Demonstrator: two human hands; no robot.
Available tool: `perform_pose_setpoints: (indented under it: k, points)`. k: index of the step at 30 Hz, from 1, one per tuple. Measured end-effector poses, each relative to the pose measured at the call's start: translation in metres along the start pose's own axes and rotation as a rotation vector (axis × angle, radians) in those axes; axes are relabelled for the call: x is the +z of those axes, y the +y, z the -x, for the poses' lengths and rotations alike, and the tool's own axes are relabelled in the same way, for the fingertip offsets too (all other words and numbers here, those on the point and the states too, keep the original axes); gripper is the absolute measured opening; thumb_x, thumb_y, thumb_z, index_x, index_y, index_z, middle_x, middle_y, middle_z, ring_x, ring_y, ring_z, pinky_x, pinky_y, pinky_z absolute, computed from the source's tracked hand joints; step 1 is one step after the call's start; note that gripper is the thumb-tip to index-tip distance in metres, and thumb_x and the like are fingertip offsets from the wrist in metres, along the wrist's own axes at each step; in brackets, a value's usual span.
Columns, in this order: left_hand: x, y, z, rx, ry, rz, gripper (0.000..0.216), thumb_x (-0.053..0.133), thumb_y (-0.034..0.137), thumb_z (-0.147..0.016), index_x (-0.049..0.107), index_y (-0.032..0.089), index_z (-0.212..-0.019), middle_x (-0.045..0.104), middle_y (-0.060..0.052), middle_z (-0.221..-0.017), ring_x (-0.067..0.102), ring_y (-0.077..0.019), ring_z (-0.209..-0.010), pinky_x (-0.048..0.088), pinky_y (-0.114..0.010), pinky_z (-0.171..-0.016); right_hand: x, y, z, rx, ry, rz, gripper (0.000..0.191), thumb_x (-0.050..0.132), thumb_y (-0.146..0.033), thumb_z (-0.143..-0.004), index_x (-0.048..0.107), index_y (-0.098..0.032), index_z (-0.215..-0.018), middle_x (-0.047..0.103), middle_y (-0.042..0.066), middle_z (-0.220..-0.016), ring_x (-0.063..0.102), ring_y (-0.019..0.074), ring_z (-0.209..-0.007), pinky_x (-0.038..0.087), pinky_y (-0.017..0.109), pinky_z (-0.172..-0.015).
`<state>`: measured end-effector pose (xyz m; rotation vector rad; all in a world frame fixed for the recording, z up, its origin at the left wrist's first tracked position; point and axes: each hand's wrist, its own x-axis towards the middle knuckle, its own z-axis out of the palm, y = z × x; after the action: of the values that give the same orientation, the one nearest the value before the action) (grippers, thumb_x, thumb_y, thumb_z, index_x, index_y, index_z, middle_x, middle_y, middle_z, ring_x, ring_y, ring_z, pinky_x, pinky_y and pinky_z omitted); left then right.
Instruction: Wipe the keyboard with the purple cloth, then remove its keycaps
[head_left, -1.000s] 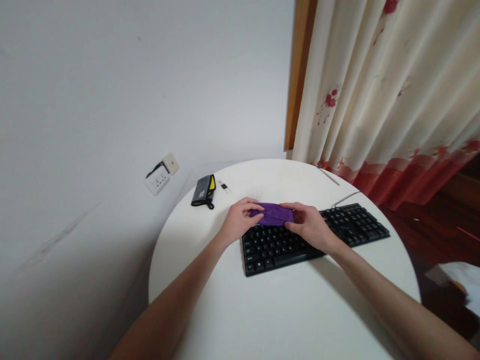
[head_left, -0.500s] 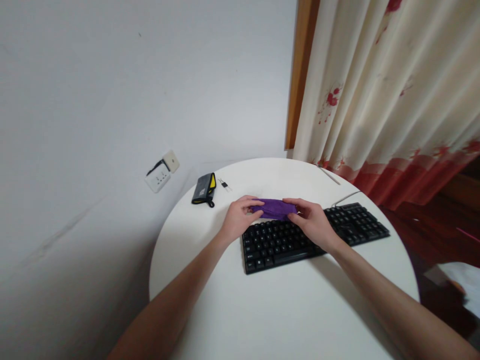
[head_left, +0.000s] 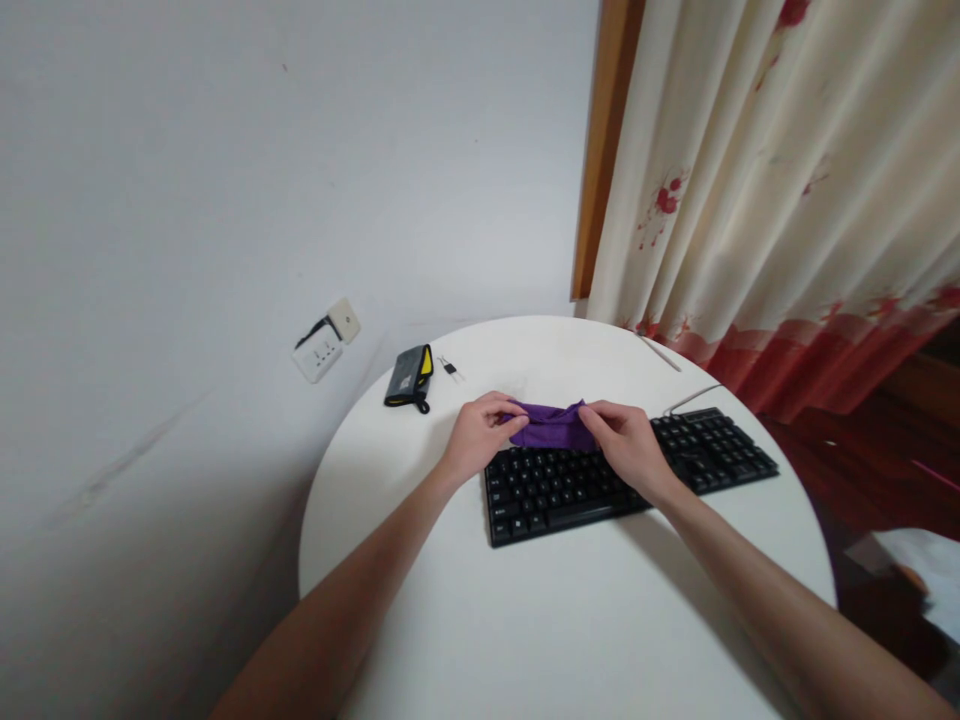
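Observation:
A folded purple cloth (head_left: 553,428) is stretched between my two hands over the upper left part of a black keyboard (head_left: 577,495). My left hand (head_left: 480,432) pinches the cloth's left end between thumb and fingers. At the other end, my right hand (head_left: 626,445) pinches the top corner, above the keyboard's middle. Along its upper edge the cloth shows a fold, and its lower part hangs over the top rows of keys.
A grey and yellow wallet (head_left: 409,377) lies at the table's far left, beside a small black item (head_left: 449,368) with thin ends. A thin stick (head_left: 660,353) rests near the back right edge. The round white table (head_left: 480,630) stands by a wall with a socket (head_left: 317,352).
My fingers have closed into tighter pinches on the cloth. Its upper edge has opened into a fold and its right corner now sticks up. The keyboard and wallet stay put.

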<state>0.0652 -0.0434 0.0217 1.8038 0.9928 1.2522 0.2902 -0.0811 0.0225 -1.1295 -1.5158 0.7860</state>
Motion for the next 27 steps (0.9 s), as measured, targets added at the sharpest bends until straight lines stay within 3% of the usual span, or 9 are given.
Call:
perform_pose_setpoints:
  k: [2, 5, 8, 10, 12, 16, 18, 22, 27]
  points:
    - [-0.002, 0.005, 0.000, 0.029, 0.009, -0.046, 0.009, 0.071, 0.025, -0.080, 0.073, 0.016, -0.080, 0.066, -0.007, -0.092, 0.063, -0.0178, -0.085, 0.050, -0.028, -0.073, 0.000, 0.000, -0.003, -0.023, 0.014, 0.004, 0.033, 0.059, -0.046, -0.089, 0.071, -0.017, -0.077, 0.070, 0.008, -0.089, 0.062, 0.0215, -0.084, 0.047, 0.028, -0.064]
    - [-0.004, 0.012, 0.000, 0.084, -0.002, -0.099, 0.007, 0.066, 0.023, -0.085, 0.068, 0.017, -0.083, 0.065, -0.009, -0.109, 0.061, -0.0207, -0.102, 0.049, -0.030, -0.081, 0.000, 0.000, -0.007, -0.074, 0.039, 0.003, 0.030, 0.060, -0.045, -0.089, 0.070, -0.018, -0.079, 0.067, 0.009, -0.105, 0.060, 0.0217, -0.094, 0.048, 0.028, -0.070]
    - [-0.005, 0.014, 0.002, 0.110, -0.036, -0.059, 0.008, 0.061, 0.024, -0.090, 0.062, 0.018, -0.086, 0.061, -0.011, -0.126, 0.056, -0.0226, -0.118, 0.045, -0.034, -0.095, 0.001, -0.005, -0.009, -0.065, 0.005, 0.027, 0.033, 0.054, -0.044, -0.093, 0.063, -0.018, -0.074, 0.062, 0.003, -0.078, 0.056, 0.0173, -0.075, 0.043, 0.027, -0.064]
    - [-0.004, 0.012, 0.003, 0.081, -0.070, 0.003, 0.012, 0.057, 0.029, -0.093, 0.058, 0.018, -0.089, 0.064, -0.010, -0.121, 0.058, -0.0216, -0.114, 0.045, -0.034, -0.095, 0.003, -0.009, -0.007, -0.051, 0.004, 0.048, 0.036, 0.051, -0.045, -0.095, 0.056, -0.019, -0.070, 0.052, -0.001, -0.064, 0.048, 0.0149, -0.063, 0.037, 0.026, -0.058]
    - [-0.001, 0.009, 0.004, 0.022, -0.082, 0.045, 0.018, 0.054, 0.035, -0.095, 0.055, 0.018, -0.092, 0.067, -0.006, -0.101, 0.063, -0.0183, -0.096, 0.048, -0.030, -0.084, 0.004, -0.013, -0.006, -0.060, 0.027, 0.068, 0.037, 0.049, -0.046, -0.095, 0.051, -0.020, -0.069, 0.047, -0.002, -0.061, 0.043, 0.0141, -0.059, 0.034, 0.026, -0.055]
    - [0.006, 0.008, 0.008, -0.163, -0.074, 0.133, 0.028, 0.053, 0.048, -0.094, 0.054, 0.020, -0.099, 0.055, 0.005, -0.067, 0.055, -0.0113, -0.062, 0.045, -0.022, -0.059, 0.006, -0.015, -0.005, -0.049, 0.063, 0.091, 0.037, 0.048, -0.049, -0.095, 0.050, -0.021, -0.071, 0.043, -0.003, -0.059, 0.040, 0.0139, -0.056, 0.031, 0.026, -0.050]
    - [0.009, 0.011, 0.011, -0.246, -0.150, 0.264, 0.037, 0.061, 0.048, -0.089, 0.052, 0.022, -0.114, 0.059, 0.005, -0.071, 0.059, -0.0115, -0.062, 0.048, -0.023, -0.060, 0.006, -0.014, -0.006, -0.019, 0.066, 0.070, 0.037, 0.048, -0.051, -0.094, 0.051, -0.021, -0.072, 0.043, -0.003, -0.058, 0.039, 0.0137, -0.054, 0.029, 0.026, -0.047]
    - [0.011, 0.016, 0.014, -0.280, -0.295, 0.428, 0.086, 0.084, 0.028, -0.070, 0.039, 0.023, -0.143, 0.071, -0.005, -0.093, 0.070, -0.0200, -0.081, 0.057, -0.033, -0.074, 0.006, -0.009, -0.007, 0.011, 0.055, 0.037, 0.037, 0.050, -0.052, -0.093, 0.052, -0.021, -0.072, 0.044, -0.003, -0.057, 0.039, 0.0132, -0.051, 0.029, 0.025, -0.044]
    - [0.007, 0.012, 0.012, -0.280, -0.256, 0.342, 0.082, 0.085, 0.021, -0.067, 0.048, 0.022, -0.140, 0.073, -0.007, -0.098, 0.071, -0.0202, -0.081, 0.058, -0.035, -0.075, 0.003, -0.003, -0.008, 0.094, -0.010, -0.053, 0.035, 0.053, -0.054, -0.090, 0.056, -0.021, -0.078, 0.053, -0.002, -0.057, 0.044, 0.0129, -0.047, 0.032, 0.024, -0.042]
